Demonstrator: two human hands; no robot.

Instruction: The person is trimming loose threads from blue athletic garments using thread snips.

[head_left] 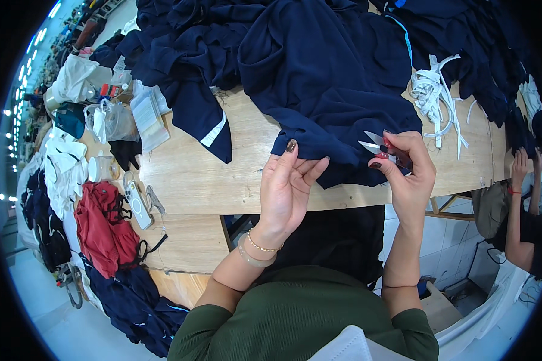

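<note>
A large dark navy garment (325, 78) lies in folds over the wooden table, its near edge hanging toward me. My left hand (289, 186) pinches a corner of that cloth between thumb and fingers. In my right hand (412, 165) is a pair of small red-handled thread snips (382, 149). Their two pointed blades stand apart and point left, just over the garment's near edge. The fingers wrap round the handles and hide part of them.
White fabric strips (430, 93) lie in a tangle to the right of the garment. At left are a phone (138, 204), a red bag (105, 228), a plastic cup (102, 167) and bagged items (111, 120). Another person's arm (515, 204) reaches in at far right.
</note>
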